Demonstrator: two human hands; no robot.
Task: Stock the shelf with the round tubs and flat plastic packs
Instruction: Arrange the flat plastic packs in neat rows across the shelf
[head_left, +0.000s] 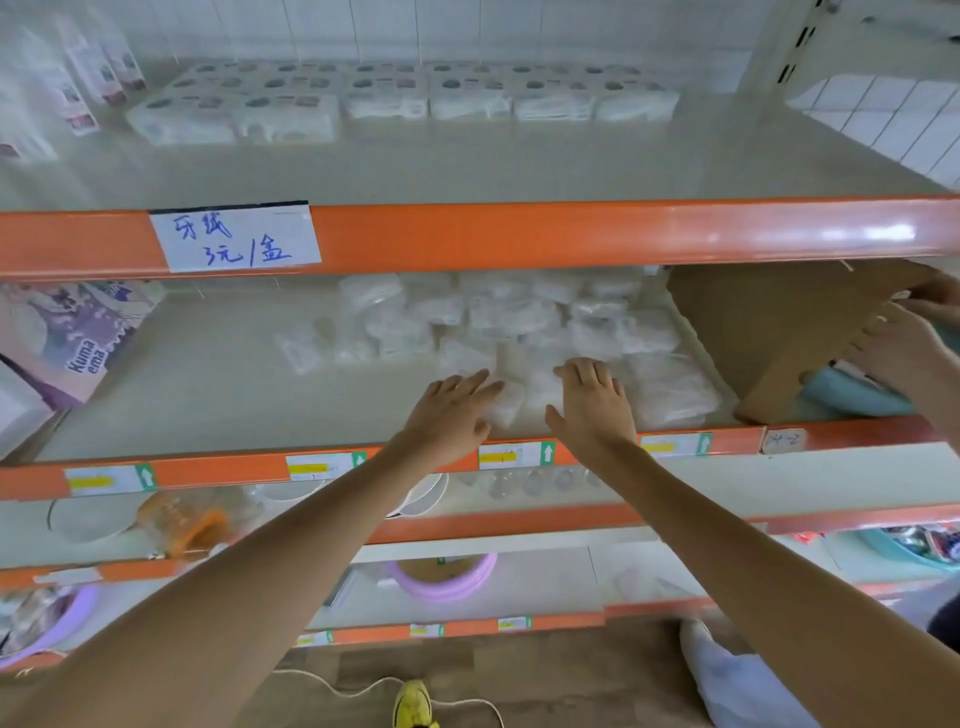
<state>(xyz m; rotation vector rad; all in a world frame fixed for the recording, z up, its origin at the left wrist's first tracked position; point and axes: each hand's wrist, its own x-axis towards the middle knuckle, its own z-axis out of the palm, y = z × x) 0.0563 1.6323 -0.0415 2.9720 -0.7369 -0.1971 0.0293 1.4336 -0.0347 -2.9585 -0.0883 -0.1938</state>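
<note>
Head-worn wide view, forward and down, close on the shelf (208, 395)

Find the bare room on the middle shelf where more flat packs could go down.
Bare shelf lies between the purple printed pack and the pile of clear packs. From that pile to the cardboard box it is crowded.

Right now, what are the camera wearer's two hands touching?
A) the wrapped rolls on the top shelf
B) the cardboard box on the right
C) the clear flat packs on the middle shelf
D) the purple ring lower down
C: the left hand and right hand lie with straight fingers on the flat plastic packs; another person's hands hold the cardboard box.
</note>
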